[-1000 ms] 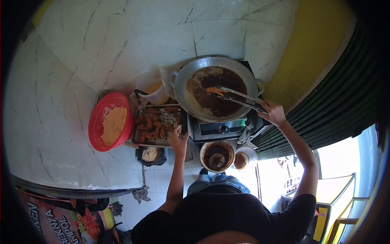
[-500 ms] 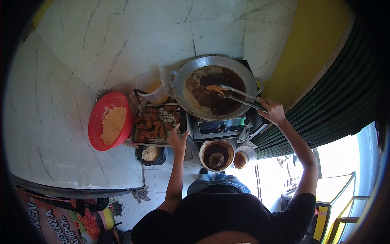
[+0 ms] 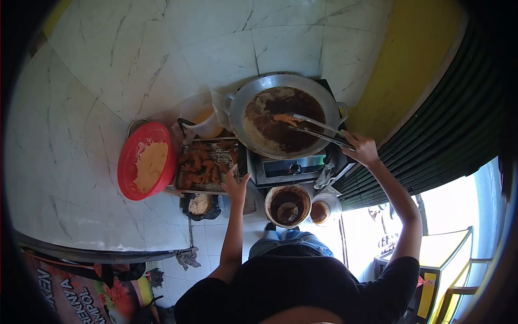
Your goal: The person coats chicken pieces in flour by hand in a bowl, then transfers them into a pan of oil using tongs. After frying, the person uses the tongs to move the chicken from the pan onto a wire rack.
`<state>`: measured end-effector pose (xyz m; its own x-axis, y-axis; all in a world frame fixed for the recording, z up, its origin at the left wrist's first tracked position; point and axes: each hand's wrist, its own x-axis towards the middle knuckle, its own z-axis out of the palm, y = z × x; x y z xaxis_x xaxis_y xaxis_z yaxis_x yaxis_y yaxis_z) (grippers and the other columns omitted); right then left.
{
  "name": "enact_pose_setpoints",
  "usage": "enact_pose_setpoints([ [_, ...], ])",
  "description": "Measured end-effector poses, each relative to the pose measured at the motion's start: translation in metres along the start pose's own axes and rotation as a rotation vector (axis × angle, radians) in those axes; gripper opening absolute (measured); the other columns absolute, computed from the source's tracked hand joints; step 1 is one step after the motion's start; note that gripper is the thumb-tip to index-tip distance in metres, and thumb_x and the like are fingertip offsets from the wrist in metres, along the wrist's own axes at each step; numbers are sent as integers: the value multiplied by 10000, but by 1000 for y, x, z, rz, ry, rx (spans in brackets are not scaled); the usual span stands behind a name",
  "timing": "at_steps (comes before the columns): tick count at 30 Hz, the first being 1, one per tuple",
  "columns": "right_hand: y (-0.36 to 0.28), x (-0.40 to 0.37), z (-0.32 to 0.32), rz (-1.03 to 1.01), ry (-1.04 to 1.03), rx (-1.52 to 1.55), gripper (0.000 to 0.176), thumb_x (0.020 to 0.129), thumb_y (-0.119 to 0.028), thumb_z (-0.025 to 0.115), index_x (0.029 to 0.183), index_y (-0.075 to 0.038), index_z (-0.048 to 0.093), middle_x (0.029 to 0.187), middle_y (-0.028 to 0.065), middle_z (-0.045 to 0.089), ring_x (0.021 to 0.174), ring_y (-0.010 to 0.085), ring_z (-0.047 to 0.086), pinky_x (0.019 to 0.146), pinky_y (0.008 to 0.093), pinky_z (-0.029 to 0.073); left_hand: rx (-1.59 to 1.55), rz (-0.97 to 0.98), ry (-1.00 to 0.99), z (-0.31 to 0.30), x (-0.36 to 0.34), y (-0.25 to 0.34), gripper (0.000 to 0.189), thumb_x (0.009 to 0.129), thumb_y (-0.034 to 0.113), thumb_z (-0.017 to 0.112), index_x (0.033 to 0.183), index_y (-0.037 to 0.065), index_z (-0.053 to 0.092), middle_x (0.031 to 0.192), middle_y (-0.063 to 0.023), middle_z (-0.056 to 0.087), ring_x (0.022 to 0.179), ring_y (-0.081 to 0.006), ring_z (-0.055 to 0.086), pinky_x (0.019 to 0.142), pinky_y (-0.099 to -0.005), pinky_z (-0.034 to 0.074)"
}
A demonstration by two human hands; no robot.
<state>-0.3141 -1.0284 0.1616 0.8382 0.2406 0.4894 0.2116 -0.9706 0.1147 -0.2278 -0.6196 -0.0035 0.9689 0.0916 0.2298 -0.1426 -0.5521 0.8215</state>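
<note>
Right hand [image 3: 360, 148] grips tongs [image 3: 322, 129] (tips parted) around fried piece [image 3: 285, 119].

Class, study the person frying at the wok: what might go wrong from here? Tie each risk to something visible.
The right hand holds the tongs over the dark oil in the wok; if the fried piece slipped, oil could splash up.

The left hand is bare at the near edge of the tray, beside the wok, so spatter might reach it.

A crumpled cloth lies close to the stove and could perhaps catch heat.
</note>
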Motion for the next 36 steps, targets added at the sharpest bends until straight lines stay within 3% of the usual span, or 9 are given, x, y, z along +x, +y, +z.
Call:
enact_pose_setpoints([
  [17, 9, 0, 1, -34, 8, 13, 561, 656, -278, 672, 1180, -161, 507, 731, 45, 491, 586, 187, 555, 528, 310, 481, 56, -31, 24, 7, -5, -4, 549, 693, 430, 683, 1143, 169, 509, 1109, -5, 539, 1001, -213, 513, 939, -595, 162],
  [20, 11, 0, 1, -22, -22, 21, 562, 644, -282, 680, 1167, -146, 525, 749, 52, 514, 594, 198, 567, 542, 314, 486, 96, -52, 48, 3, -10, 14, 536, 697, 362, 708, 1127, 99, 527, 1095, -53, 554, 1002, -230, 530, 944, -480, 267],
  [23, 4, 5, -4, 203, -59, 229, 548, 641, -304, 702, 1141, -129, 563, 757, 67, 572, 623, 216, 591, 583, 297, 490, -91, -51, 155, 6, -19, 6, 494, 764, 373, 646, 1138, 83, 505, 1102, -63, 534, 990, -212, 524, 952, -511, 251],
  [26, -9, 20, -14, 500, -182, 497, 541, 647, -329, 722, 1110, -84, 586, 756, 104, 623, 660, 190, 617, 640, 272, 482, -311, -56, 233, -7, -32, 4, 448, 800, 312, 626, 1125, 27, 509, 1105, -113, 523, 1000, -228, 521, 902, -402, 366],
  [30, -2, 42, -2, 496, -202, 843, 578, 652, -333, 734, 1102, -9, 570, 775, 172, 638, 701, 118, 613, 683, 252, 461, -287, -169, 319, -32, -53, -17, 408, 819, 264, 611, 1122, 7, 514, 1119, -143, 512, 1001, -248, 518, 843, -333, 420],
  [31, -11, 52, -16, 475, -211, 738, 568, 643, -331, 738, 1102, -37, 579, 794, 158, 644, 712, 144, 626, 686, 263, 467, -299, -208, 333, -38, -56, -26, 407, 821, 263, 609, 1123, 7, 514, 1122, -145, 511, 1000, -250, 517, 847, -337, 418],
  [34, -39, 81, -48, 384, -274, 488, 504, 668, -257, 738, 1074, -3, 582, 822, 124, 656, 702, 98, 615, 667, 254, 476, -338, -244, 386, -54, -60, -54, 402, 823, 262, 607, 1116, 3, 516, 1126, -148, 509, 986, -239, 519, 846, -332, 416],
  [36, -49, 94, -44, 299, -250, 406, 493, 639, -262, 736, 1064, -52, 600, 795, 115, 640, 672, 166, 633, 635, 280, 485, -356, -252, 422, -66, -56, -67, 400, 822, 257, 609, 1112, -1, 516, 1123, -145, 512, 983, -234, 520, 845, -330, 416],
])
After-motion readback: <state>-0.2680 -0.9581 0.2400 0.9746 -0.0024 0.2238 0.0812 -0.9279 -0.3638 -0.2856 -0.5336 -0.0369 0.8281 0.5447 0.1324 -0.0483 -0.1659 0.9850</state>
